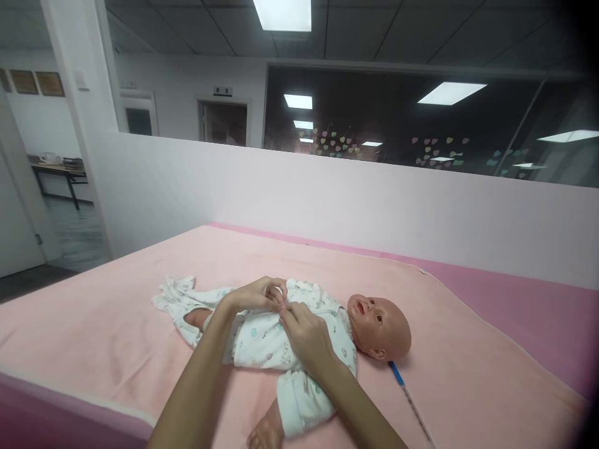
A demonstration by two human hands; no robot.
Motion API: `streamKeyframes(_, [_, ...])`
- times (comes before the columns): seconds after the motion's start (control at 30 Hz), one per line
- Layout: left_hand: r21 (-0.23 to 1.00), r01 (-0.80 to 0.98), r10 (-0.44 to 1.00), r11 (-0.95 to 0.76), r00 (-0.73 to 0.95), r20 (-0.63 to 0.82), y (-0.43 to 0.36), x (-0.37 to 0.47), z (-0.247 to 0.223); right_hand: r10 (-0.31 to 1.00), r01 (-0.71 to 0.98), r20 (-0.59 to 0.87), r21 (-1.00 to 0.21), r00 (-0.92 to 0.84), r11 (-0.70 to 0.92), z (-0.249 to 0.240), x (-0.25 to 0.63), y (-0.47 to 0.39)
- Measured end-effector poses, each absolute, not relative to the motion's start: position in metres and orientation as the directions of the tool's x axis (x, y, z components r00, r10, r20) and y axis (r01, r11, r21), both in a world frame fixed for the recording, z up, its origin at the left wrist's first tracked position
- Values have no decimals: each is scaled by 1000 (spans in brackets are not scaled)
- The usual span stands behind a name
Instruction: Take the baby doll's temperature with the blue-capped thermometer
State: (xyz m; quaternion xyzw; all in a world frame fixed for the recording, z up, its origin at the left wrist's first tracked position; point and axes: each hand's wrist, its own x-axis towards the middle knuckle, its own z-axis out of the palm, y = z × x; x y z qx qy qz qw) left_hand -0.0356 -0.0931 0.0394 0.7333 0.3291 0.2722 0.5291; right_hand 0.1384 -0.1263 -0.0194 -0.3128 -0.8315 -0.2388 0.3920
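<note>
A baby doll (381, 324) lies on its back on a pink padded surface, its head to the right. It wears white patterned clothes (262, 340), and the trouser legs stretch out to the left. My left hand (259, 294) is over the front of the clothes, fingers curled and pinched. Against its fingertips is my right hand (306, 333), also closed in a pinch on the doll's middle. What lies between the fingertips is too small to make out. One doll hand (266, 430) sticks out of a sleeve near the bottom edge.
A thin stick with a blue end (397, 373) lies beside the doll's head. The pink sheet (468, 374) spreads around the doll. Behind it stands a low white wall (327, 199) with a window above. At the far left is a table (58, 167).
</note>
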Motion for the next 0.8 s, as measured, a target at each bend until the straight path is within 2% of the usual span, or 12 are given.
streamKeyframes(0.27, [949, 239, 762, -208, 647, 4, -96, -35, 44, 381, 685, 842, -19, -382, 729, -19, 136, -131])
streamKeyframes(0.57, [951, 211, 750, -225, 660, 31, -100, -36, 48, 354, 672, 839, 18, -412, 741, -18, 136, -132])
streamKeyframes(0.7, [934, 168, 847, -316, 494, 198, -93, -27, 48, 368, 655, 835, -12, -409, 756, -4, 145, -148])
streamKeyframes(0.8, [904, 147, 894, -401, 277, 352, -80, -6, 47, 377, 686, 887, -101, -266, 721, 3, 168, -168])
